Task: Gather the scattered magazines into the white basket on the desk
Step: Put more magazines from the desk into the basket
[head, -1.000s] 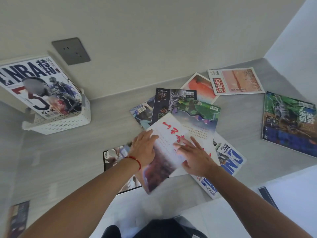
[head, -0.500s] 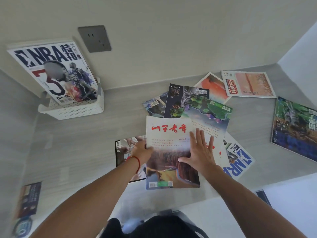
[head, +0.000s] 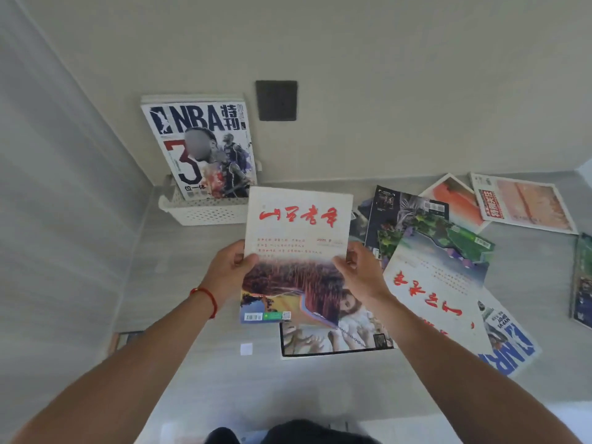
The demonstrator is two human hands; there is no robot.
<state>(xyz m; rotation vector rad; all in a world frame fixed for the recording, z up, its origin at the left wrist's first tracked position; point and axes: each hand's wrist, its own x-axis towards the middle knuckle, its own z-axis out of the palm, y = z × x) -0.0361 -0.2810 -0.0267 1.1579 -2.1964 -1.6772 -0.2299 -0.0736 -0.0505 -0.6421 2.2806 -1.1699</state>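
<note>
Centre of frame: a white magazine with red calligraphy title (head: pixel 298 245) is held up off the grey desk (head: pixel 205 363), cover facing the camera. Left hand (head: pixel 229 272) grips its left edge, thumb curled onto the cover; a red string bracelet (head: pixel 205 299) sits on that wrist. Right hand (head: pixel 360 274) grips the right edge the same way, thumb on the cover, fingers behind.

Upper left of centre: white perforated basket (head: pixel 201 213) on the desk against the wall. An NBA magazine (head: pixel 205 149) stands upright in it, leaning back toward the wall. The held magazine's top left corner overlaps the basket's right end in the view; cannot tell whether they touch.

Just below the held magazine: a black-bordered magazine (head: pixel 333 339) lies flat on the desk, partly hidden by it.

Right half of frame: loose magazines overlapping. A second red-calligraphy magazine (head: pixel 435 283), turned upside down, lies over a blue NBA magazine (head: pixel 509 344) and a dark magazine with green artwork (head: pixel 407 219). Upper right: an orange-cover magazine (head: pixel 455 200) and a pale one with a red title block (head: pixel 525 203). Far right edge: another dark green-and-blue magazine (head: pixel 581 283), cut off by the frame.

On the wall above the basket: a dark wall socket (head: pixel 277 100).
</note>
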